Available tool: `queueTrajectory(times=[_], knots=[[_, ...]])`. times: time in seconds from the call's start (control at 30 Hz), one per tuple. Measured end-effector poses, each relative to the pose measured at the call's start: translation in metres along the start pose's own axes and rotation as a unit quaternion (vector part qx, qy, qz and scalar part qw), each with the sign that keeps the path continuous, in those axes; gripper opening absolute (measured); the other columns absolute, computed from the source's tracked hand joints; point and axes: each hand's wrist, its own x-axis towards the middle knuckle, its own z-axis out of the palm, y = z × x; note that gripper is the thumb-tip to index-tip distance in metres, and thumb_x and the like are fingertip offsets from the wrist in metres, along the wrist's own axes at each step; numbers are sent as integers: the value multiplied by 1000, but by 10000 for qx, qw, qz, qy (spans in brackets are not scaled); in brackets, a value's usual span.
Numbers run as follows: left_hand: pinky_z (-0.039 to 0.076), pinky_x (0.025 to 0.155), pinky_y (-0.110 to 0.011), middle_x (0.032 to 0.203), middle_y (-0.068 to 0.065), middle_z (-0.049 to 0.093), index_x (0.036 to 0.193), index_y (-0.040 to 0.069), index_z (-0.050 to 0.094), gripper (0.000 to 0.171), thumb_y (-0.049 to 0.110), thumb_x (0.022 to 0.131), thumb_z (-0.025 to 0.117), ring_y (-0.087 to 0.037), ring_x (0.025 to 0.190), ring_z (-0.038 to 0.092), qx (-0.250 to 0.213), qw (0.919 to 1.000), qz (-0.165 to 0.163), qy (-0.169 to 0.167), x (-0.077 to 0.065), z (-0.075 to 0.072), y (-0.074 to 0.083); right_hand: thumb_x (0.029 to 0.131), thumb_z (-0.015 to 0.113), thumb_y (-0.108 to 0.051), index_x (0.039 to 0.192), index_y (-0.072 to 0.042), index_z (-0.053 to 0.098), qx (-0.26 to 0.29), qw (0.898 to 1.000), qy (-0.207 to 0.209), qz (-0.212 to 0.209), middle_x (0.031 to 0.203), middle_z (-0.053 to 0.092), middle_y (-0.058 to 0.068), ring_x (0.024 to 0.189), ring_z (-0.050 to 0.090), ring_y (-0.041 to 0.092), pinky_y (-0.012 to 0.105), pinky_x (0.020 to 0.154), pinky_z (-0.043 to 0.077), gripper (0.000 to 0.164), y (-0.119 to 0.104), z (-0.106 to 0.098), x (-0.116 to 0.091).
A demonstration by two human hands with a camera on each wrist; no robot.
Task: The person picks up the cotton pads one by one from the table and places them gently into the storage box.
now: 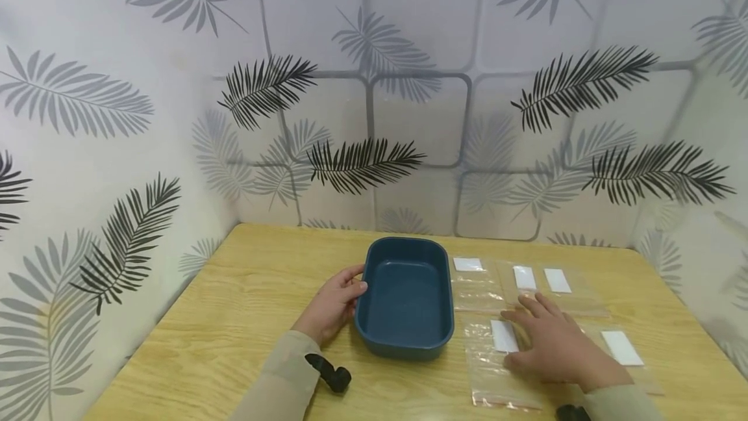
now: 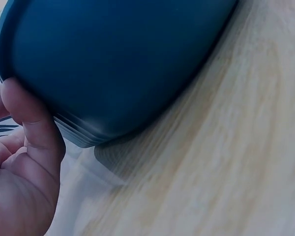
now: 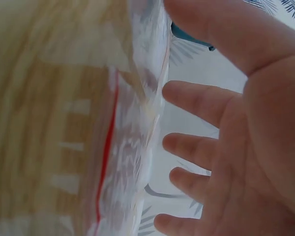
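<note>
A dark blue plastic basin (image 1: 404, 307), rectangular with rounded corners, stands on the wooden table. My left hand (image 1: 334, 304) grips its left side, the thumb at the rim and the other fingers along the outer wall. In the left wrist view, fingertips (image 2: 19, 98) meet the basin's edge. My right hand (image 1: 555, 343) is spread, palm down, over clear zip bags (image 1: 505, 387) lying to the right of the basin. Nothing is between its fingers. The right wrist view shows a bag's red zip strip (image 3: 106, 147) beside the straight fingers (image 3: 191, 145).
Several clear bags lie in two rows, each area marked by white labels (image 1: 622, 347). One bag (image 1: 476, 294) lies close against the basin's right side. Behind the wooden table (image 1: 245, 304) stands a leaf-patterned backdrop (image 1: 417, 122), which also rises at both sides.
</note>
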Motion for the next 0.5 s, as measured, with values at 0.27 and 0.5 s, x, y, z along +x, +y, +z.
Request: queueTrajectory(times=[0.27,0.5], knots=[[51,64,-25,103,-9,53,158,6,32,56,10,106,53,-14,71,54,-102,9999,-25,1,0,1,0,72,83,-53,130,-12,68,-100,9999,-63,-10,145,47,27,137,30,58,79,97,30,73,2,3,0],[51,64,-26,104,-10,54,158,7,32,55,12,107,52,-15,71,55,-83,10000,-1,-5,1,0,-2,69,86,-49,117,-16,71,-82,9997,182,-135,139,52,24,133,36,59,77,95,35,60,2,6,2]])
